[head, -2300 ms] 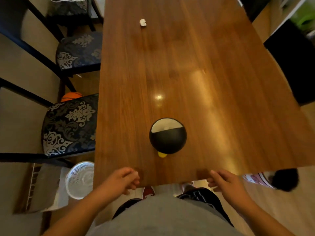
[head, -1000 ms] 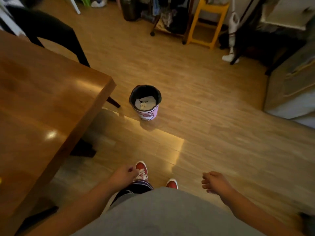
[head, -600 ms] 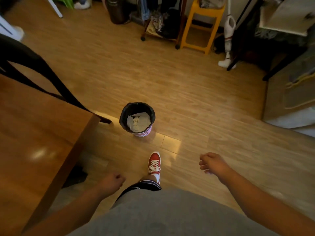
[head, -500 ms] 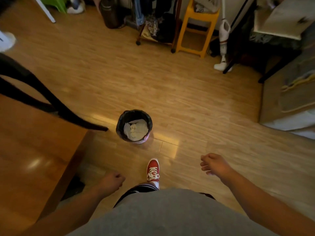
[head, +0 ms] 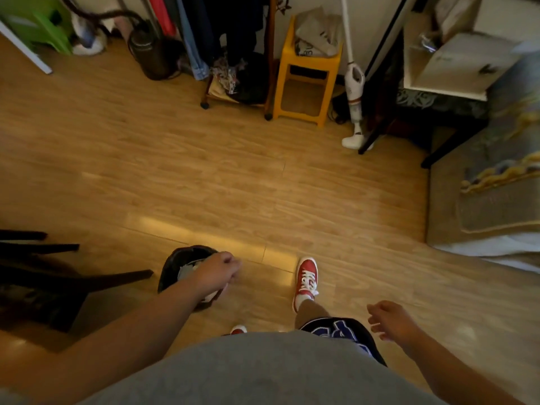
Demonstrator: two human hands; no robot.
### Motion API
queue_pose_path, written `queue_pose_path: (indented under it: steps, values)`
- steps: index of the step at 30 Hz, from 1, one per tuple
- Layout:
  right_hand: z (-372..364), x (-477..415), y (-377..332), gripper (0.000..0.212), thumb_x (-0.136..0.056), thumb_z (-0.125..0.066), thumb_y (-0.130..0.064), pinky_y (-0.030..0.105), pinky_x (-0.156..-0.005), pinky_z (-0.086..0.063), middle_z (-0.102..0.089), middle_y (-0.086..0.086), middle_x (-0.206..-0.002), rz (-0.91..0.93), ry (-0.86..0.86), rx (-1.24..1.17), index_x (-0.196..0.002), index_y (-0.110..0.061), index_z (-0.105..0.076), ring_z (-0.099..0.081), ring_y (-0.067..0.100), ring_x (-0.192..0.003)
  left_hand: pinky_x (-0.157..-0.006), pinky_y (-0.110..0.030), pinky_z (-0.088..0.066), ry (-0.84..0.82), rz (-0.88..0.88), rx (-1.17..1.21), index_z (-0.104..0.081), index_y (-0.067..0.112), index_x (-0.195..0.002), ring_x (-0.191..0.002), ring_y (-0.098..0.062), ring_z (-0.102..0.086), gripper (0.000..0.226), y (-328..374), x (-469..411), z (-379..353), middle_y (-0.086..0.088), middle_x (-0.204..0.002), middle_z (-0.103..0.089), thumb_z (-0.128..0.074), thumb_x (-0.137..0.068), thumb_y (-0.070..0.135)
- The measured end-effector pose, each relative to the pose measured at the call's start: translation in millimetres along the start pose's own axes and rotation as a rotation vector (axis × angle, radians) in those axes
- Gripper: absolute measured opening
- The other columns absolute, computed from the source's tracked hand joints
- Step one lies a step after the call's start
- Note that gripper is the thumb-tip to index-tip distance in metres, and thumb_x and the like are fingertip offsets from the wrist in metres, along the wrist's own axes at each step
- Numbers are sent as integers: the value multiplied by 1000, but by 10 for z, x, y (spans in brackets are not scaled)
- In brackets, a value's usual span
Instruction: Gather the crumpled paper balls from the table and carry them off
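Now the curled left hand [head: 217, 271], contents untellable, is being held over the bin [head: 173, 260], right hand [head: 390, 320] slack; paper balls likely light, pinchable anywhere

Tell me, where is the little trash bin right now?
In the head view, the trash bin stands on the floor at lower left, partly hidden by the left hand, between the dark chair legs and the red shoe.

Floor [head: 233, 176] glossy wood laminate; stool [head: 306, 68] smooth yellow plastic; bin [head: 172, 261] black-plastic-lined.
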State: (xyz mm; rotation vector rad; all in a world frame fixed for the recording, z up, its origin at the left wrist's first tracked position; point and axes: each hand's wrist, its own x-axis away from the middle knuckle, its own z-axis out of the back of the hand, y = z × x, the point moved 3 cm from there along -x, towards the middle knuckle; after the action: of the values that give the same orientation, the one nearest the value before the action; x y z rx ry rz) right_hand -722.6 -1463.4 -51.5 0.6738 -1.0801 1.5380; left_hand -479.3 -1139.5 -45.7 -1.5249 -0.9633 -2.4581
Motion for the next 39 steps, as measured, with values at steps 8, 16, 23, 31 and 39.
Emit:
queue_pose_path:
  steps: [8,16,23,31,39]
  values:
    - [723,-772,-1220,23,-93,-59,-20,31,-57,-41,-65,18,-78,99,-83,258,-84,1,-63,-58,27,-63,-67,-33,-45,97,14,10,-56,10,-74,-71,-24,-59,31,670,-231,120,-9,-74,-61,-48,-95,32]
    - [32,-1071,-3132,26,-92,-59,-24,31,-65,-44,-70,21,-86,355,-256,547,-83,-1,-64,-62,28,-70,-53,-27,-38,209,334,259,-47,11,-73,-59,-19,-49,25,-2,-280,470,-9,-68,-52,-53,-92,26]
    - [-1029,-1194,-4758,20,-92,-58,-19,22,-52,-40,-62,14,-81,470,-378,770,-86,0,-62,-56,21,-65,-64,-33,-45,246,469,487,-59,4,-94,-71,-25,-56,21,-390,-559,1016,-16,-84,-61,-55,-93,24]
    - [-1360,-1244,-6196,24,-93,-58,-26,28,-58,-42,-63,14,-85,504,-353,860,-91,-2,-63,-57,23,-66,-58,-25,-48,358,440,635,-62,15,-89,-73,-18,-62,17,-43,-922,2189,-6,-85,-66,-52,-95,28]
    - [-1553,-1654,-7444,21,-94,-56,-20,26,-50,-34,-58,17,-77,475,-314,956,-82,-3,-56,-50,24,-59,-69,-31,-53,464,305,801,-63,21,-93,-85,-18,-67,20,653,-1624,3613,-3,-93,-70,-53,-94,38]
